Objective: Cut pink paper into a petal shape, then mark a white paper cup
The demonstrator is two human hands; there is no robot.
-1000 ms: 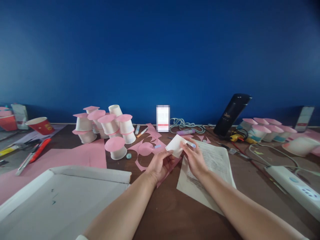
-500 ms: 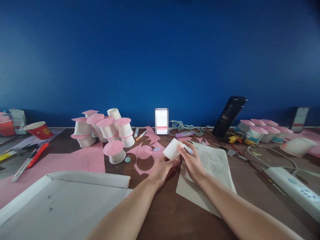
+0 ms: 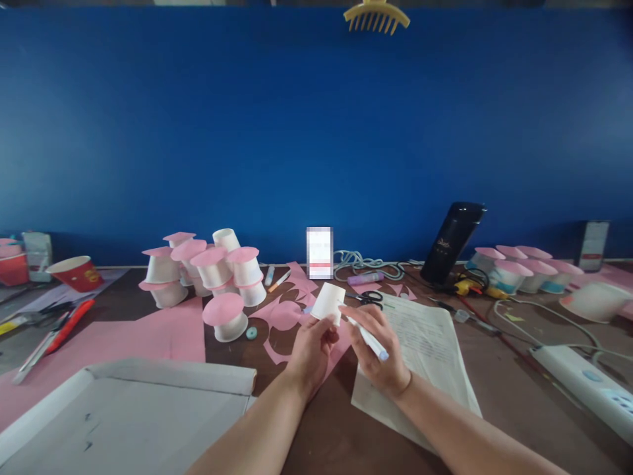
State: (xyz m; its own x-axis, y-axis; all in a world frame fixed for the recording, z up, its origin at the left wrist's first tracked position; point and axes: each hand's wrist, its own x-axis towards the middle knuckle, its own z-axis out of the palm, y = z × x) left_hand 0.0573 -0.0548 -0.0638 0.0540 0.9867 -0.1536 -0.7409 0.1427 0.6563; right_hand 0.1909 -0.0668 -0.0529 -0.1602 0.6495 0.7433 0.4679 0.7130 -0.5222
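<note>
In the head view my left hand [image 3: 314, 349] is closed around the lower part of a white paper cup [image 3: 327, 301], which tilts above the table. My right hand [image 3: 380, 346] grips a white marker with a pale blue end [image 3: 366, 338], its front end pointing toward the cup's side. Whether the tip touches the cup I cannot tell. Behind the right hand lie black-handled scissors [image 3: 370, 298]. Cut pink paper [image 3: 284, 316] with round holes lies beyond the left hand, and a printed sheet [image 3: 425, 343] sits under the right wrist.
Several white cups with pink paper tops [image 3: 225, 310] stand stacked at left, near a red cup [image 3: 79, 274] and a red cutter [image 3: 69, 326]. A white box lid [image 3: 173, 409] occupies the front left. At right are a black tumbler [image 3: 452, 241], more cups [image 3: 512, 275] and a power strip [image 3: 588, 376].
My right hand has drawn back from the cup and turned, bringing the marker's front end toward it. The cup has shifted slightly left, and the scissors have come into view. The camera has tilted up.
</note>
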